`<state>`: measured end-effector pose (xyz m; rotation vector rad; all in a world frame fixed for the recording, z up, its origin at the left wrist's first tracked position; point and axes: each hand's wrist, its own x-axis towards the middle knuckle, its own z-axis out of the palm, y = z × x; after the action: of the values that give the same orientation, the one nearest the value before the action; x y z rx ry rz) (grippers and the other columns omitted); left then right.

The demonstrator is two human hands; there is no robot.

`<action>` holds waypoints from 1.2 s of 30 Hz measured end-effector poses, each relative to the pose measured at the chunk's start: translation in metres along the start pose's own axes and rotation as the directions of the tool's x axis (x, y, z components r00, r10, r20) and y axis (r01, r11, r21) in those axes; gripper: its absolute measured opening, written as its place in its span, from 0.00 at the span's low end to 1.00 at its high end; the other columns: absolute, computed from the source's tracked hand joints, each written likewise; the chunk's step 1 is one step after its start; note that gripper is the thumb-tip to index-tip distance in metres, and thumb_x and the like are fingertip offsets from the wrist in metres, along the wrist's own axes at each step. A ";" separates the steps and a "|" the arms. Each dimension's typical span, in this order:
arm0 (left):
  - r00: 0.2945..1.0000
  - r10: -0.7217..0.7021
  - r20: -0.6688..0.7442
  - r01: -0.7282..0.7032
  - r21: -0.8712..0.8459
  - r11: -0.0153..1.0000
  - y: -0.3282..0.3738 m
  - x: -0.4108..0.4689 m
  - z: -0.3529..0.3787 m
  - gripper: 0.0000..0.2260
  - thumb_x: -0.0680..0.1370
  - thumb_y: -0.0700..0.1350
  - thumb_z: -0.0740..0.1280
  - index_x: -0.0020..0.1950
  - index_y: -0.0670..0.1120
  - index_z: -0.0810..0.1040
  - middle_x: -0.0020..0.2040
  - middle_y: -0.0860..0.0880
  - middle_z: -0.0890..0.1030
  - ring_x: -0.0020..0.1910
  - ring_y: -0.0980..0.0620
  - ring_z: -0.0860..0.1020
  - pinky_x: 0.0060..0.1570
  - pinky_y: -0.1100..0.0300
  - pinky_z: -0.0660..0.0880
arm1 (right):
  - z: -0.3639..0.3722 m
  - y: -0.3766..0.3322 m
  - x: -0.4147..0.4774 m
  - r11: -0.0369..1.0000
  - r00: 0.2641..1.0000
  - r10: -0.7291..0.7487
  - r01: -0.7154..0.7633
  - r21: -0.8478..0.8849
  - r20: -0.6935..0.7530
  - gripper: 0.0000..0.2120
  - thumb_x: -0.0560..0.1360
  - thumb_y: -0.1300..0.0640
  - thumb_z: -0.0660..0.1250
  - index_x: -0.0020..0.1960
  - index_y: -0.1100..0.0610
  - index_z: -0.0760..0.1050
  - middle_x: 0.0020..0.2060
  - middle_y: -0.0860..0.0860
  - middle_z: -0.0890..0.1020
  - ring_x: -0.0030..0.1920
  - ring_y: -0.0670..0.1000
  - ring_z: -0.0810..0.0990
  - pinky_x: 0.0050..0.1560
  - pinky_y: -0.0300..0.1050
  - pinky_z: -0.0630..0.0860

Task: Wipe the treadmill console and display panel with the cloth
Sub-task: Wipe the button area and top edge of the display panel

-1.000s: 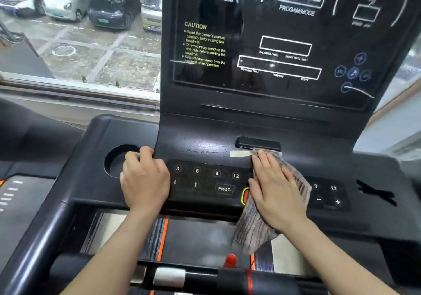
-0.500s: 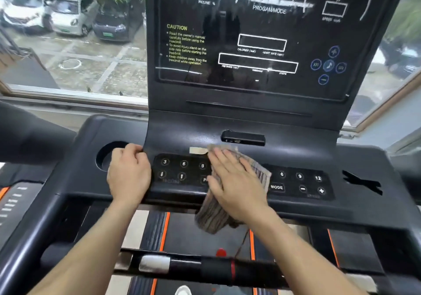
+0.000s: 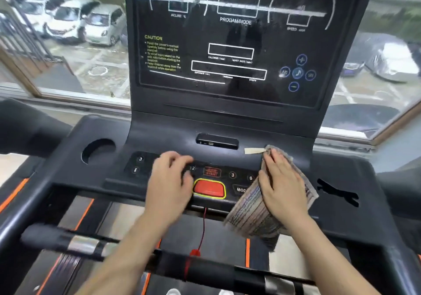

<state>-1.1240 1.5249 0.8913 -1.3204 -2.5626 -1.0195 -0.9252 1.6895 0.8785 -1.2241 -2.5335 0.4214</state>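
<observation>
Right hand [image 3: 282, 185], fingers straight and together, presses the cloth [image 3: 250, 217] on the right keys of the console [image 3: 341, 180], so wipe w/ light even strokes, clear of the red stop btn [image 3: 209, 188] (left hand [image 3: 169, 180], fingers loosely bent, rests on left keys; display panel [image 3: 227, 44] above likely comes next).

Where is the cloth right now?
In the head view, the cloth lies on the console's right button panel under the right hand, right of the red stop button, its lower part hanging over the front edge.
</observation>
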 end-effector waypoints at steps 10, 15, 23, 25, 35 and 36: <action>0.872 0.326 0.366 -0.423 0.227 0.877 0.122 -0.068 0.083 0.38 0.55 0.67 0.73 0.61 0.52 0.72 0.53 0.47 0.74 0.53 0.45 0.73 0.56 0.45 0.69 | -0.051 0.076 -0.027 0.935 0.968 0.245 -0.250 0.253 0.054 0.21 0.75 0.53 0.70 0.68 0.51 0.73 0.55 0.47 0.79 0.50 0.48 0.78 0.51 0.42 0.71; 0.901 0.331 0.280 -0.389 0.188 0.902 0.143 -0.082 0.093 0.26 0.57 0.53 0.73 0.54 0.50 0.75 0.54 0.46 0.76 0.51 0.45 0.74 0.52 0.46 0.69 | -0.062 0.076 -0.030 0.735 0.907 0.394 -0.410 0.540 0.152 0.12 0.74 0.58 0.72 0.57 0.54 0.79 0.31 0.49 0.79 0.30 0.46 0.76 0.33 0.36 0.68; 0.964 0.064 0.257 -0.013 -0.196 0.980 0.148 -0.063 0.060 0.05 0.66 0.45 0.60 0.36 0.51 0.75 0.34 0.56 0.75 0.37 0.54 0.73 0.38 0.63 0.68 | -0.124 0.044 -0.034 -0.265 0.885 0.234 -0.340 0.902 0.402 0.14 0.74 0.65 0.62 0.57 0.61 0.80 0.32 0.54 0.78 0.25 0.46 0.76 0.23 0.34 0.70; 0.944 -0.097 0.316 0.229 -0.411 0.882 0.155 -0.049 0.035 0.06 0.69 0.41 0.61 0.33 0.48 0.73 0.29 0.55 0.74 0.30 0.58 0.72 0.31 0.67 0.66 | -0.139 0.035 -0.037 -0.267 0.914 0.222 -0.278 0.923 0.340 0.14 0.70 0.62 0.65 0.53 0.59 0.82 0.28 0.52 0.79 0.27 0.47 0.79 0.24 0.33 0.70; 0.952 -0.155 0.263 0.296 -0.669 0.682 0.165 0.010 -0.030 0.08 0.77 0.37 0.65 0.47 0.49 0.80 0.40 0.44 0.82 0.38 0.52 0.78 0.40 0.56 0.73 | -0.168 0.012 -0.027 0.102 0.971 0.235 -0.065 0.993 0.040 0.06 0.72 0.62 0.70 0.45 0.55 0.84 0.36 0.53 0.85 0.38 0.49 0.85 0.28 0.34 0.71; 0.972 -0.166 0.169 0.233 -0.548 0.804 0.153 0.017 -0.015 0.06 0.76 0.41 0.67 0.48 0.51 0.80 0.41 0.48 0.81 0.40 0.53 0.78 0.43 0.55 0.73 | -0.154 0.014 -0.020 0.202 0.966 0.259 -0.067 0.977 0.013 0.08 0.75 0.63 0.69 0.49 0.53 0.83 0.38 0.51 0.85 0.40 0.48 0.84 0.31 0.34 0.73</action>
<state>-1.0230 1.5898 0.9891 -1.2440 -2.6265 -1.9192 -0.8442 1.7018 1.0109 -0.8493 -1.3258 1.6071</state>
